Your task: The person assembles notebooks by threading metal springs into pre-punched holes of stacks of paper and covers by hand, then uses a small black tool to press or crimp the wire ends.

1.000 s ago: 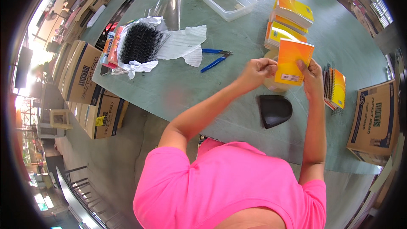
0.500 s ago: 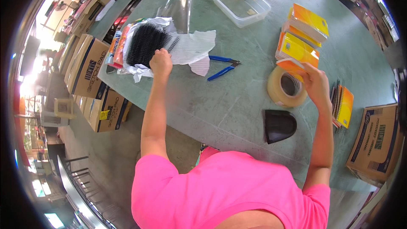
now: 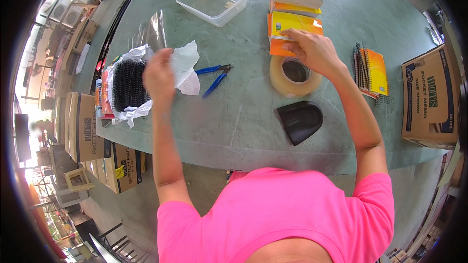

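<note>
Hands work apart: the left hand (image 3: 158, 75) hovers, fingers loosely curled and holding nothing I can tell, over black spiral binding coils (image 3: 127, 85) nested in white paper wrapping (image 3: 185, 63). The right hand (image 3: 312, 51) lies open on a yellow-orange notepad (image 3: 292, 23), steadying it beside the clear tape roll (image 3: 295, 75) on the green tabletop (image 3: 234, 112).

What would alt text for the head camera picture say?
A person in a pink shirt leans over a green table, left hand at a pile of black spiral coils in white paper, right hand on a stack of orange-yellow notebooks beside a tape roll and blue pliers.
</note>
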A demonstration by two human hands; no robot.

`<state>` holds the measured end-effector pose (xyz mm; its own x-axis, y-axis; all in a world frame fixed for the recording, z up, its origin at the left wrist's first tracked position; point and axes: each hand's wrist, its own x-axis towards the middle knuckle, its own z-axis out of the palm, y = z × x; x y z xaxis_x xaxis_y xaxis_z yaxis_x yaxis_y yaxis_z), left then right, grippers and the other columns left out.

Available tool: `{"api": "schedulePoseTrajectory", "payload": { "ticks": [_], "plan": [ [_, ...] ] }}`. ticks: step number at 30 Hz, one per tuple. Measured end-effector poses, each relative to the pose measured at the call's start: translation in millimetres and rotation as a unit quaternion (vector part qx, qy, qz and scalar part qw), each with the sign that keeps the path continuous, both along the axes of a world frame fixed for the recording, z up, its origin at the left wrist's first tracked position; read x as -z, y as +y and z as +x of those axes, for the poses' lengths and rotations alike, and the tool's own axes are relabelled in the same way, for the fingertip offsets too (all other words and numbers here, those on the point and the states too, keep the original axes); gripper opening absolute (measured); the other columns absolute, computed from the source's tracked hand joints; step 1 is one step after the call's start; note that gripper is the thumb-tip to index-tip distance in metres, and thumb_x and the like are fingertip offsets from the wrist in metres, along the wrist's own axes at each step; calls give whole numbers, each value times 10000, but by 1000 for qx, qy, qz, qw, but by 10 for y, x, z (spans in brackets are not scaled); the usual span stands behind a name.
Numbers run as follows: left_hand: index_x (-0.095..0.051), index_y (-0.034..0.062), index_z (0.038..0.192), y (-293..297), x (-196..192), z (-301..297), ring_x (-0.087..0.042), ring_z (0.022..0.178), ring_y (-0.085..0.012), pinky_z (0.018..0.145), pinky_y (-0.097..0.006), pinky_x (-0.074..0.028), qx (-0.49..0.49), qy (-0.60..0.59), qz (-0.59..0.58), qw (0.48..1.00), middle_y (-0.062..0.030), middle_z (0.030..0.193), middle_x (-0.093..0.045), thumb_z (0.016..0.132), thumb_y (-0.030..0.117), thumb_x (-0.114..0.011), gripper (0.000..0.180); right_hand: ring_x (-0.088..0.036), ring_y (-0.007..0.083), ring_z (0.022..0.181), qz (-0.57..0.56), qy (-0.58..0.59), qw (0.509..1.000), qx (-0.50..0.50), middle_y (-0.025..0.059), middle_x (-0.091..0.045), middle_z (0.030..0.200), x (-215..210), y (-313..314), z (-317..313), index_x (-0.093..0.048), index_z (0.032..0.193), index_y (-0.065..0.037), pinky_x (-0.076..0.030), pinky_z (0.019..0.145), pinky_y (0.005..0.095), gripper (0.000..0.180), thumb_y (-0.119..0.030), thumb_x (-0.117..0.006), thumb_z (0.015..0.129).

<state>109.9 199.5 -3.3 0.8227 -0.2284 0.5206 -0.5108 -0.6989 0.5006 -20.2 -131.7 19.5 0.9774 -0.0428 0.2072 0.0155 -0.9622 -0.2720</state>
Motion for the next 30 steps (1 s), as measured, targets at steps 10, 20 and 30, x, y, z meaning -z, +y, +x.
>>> {"api": "schedulePoseTrajectory", "payload": {
  "ticks": [10,20,30],
  "plan": [
    [-638,27,977,-1304,79,-681,-547,645,-76,601,-234,-451,274,160,-160,935,-36,759,-624,882,192,-620,192,-639,282,737,86,-26,996,-6,89,-672,833,-31,117,-60,-655,1036,-184,-493,621,385,208,-203,-548,859],
    [-641,10,918,-1440,82,-614,-552,612,-116,558,-252,-449,221,28,-120,968,-77,730,-609,817,160,-687,186,-639,290,719,106,8,994,-21,100,-669,812,-41,77,-46,-658,1060,-197,-482,596,400,250,-166,-550,837],
    [-620,47,998,-1388,-79,-483,-523,622,-128,594,-259,-438,270,129,-52,953,-65,797,-595,827,171,-657,214,-624,301,734,77,-42,993,-76,100,-656,822,20,71,-109,-628,992,-102,-478,621,388,195,-82,-557,811]
  ]
}}
